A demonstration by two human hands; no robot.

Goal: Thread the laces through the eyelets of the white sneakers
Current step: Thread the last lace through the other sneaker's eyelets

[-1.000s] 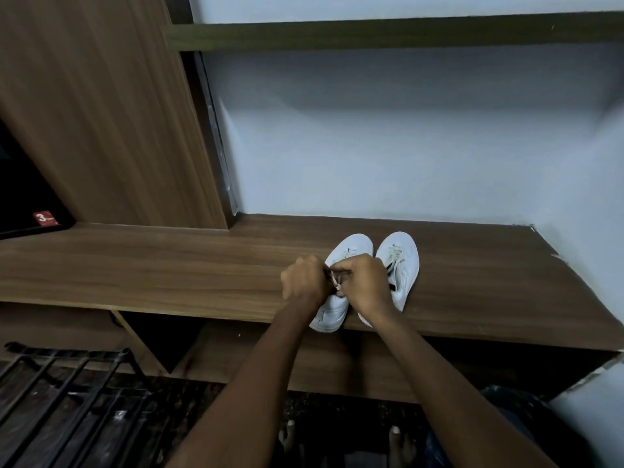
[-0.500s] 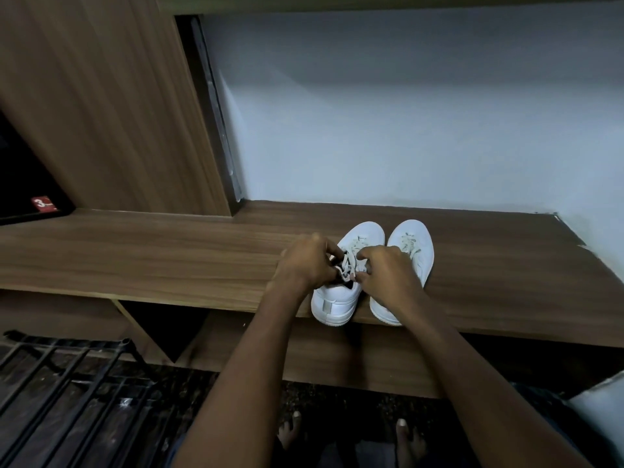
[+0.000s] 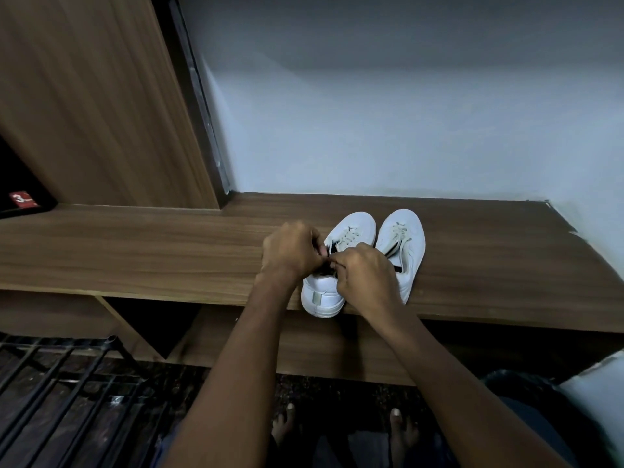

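White lace ends, too small to see well, pinched between two curled hands. Left hand point(image 3: 293, 252) bent tight over the near part of the left sneaker point(image 3: 339, 265), fingers tucked in at the dark mouth of the shoe. Right hand point(image 3: 366, 275) just beside it, touching it, fingers curled the same way and pinching at the same spot. Hard to tell just which bit of lace point(image 3: 347, 235) sits in each hand.

Past the hands, lace crossing up the front of that sneaker toward the toe. Heel of it right under the wrists, at the near edge of the table point(image 3: 135, 251), poking a bit over the edge. Right sneaker point(image 3: 403, 244) just beside the right hand, touching its twin, toe pointing away, with loose lace on top.

Farther out from the hands, brown wood table running wide both ways. Behind the shoes, a pale wall point(image 3: 388, 113). Far off past the left hand, a tall wood panel point(image 3: 94, 103). Down below the arms, a black metal rack point(image 3: 60, 393) and bare toes point(image 3: 398, 420) on a dark floor.
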